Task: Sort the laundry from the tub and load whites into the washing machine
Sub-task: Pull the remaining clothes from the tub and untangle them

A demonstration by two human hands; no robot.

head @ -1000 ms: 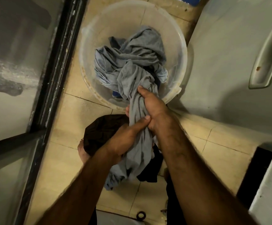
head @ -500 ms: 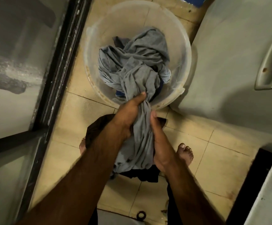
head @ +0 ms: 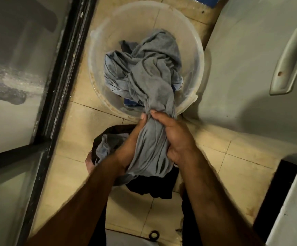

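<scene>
A translucent plastic tub (head: 195, 55) stands on the tiled floor at the top centre. A long grey cloth (head: 153, 77) trails out of it over the near rim toward me. My right hand (head: 174, 137) grips the bunched cloth just outside the rim. My left hand (head: 131, 148) holds the same cloth lower down, with its thumb up beside the right hand. Light blue fabric (head: 112, 68) and a darker blue piece (head: 131, 103) lie in the tub under the grey cloth. Dark clothes (head: 151, 187) lie on the floor below my hands.
A white appliance (head: 250, 59) with a handle (head: 289, 57) fills the right side. Another white surface (head: 293, 210) sits at the lower right. A dark-framed glass door (head: 59, 71) runs down the left. My bare foot (head: 90, 162) shows beside the dark clothes.
My hands have swapped places on the grey cloth: the right hand moved up to the tub's rim, the left slid lower. More cloth hangs outside the tub.
</scene>
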